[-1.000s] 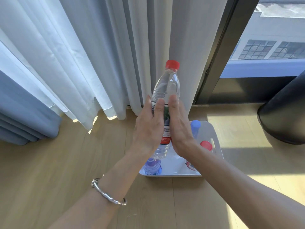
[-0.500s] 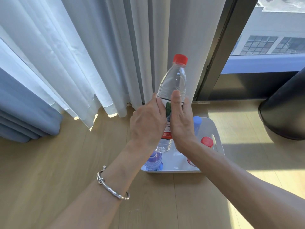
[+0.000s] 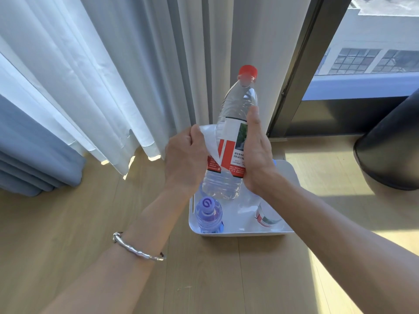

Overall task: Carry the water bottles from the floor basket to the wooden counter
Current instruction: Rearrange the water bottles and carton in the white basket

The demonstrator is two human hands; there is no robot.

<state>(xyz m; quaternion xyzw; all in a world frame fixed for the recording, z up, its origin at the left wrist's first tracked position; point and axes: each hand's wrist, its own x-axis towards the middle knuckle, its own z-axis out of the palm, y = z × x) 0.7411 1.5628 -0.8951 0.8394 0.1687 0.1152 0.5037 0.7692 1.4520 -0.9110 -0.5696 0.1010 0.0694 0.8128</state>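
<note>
A clear water bottle (image 3: 238,103) with a red cap and a red-and-white label is held upright, tilted slightly right, above the white floor basket (image 3: 240,233). My right hand (image 3: 256,155) grips its right side at the label. My left hand (image 3: 183,162), a silver bangle on its wrist, pinches a loose strip of the label (image 3: 210,141) that curls away from the bottle's left side. In the basket stands a bottle with a purple cap (image 3: 207,214). A second bottle with a red and green label (image 3: 266,219) is partly hidden by my right forearm.
White curtains (image 3: 113,75) hang right behind the basket, with a blue curtain (image 3: 34,155) at the left. A dark window frame (image 3: 294,87) rises at the back. A black rounded object (image 3: 390,150) stands on the wooden floor at the right.
The bottle has risen slightly and leans more to the right. My left hand has slid off the bottle's body and pulled a strip of its label outward.
</note>
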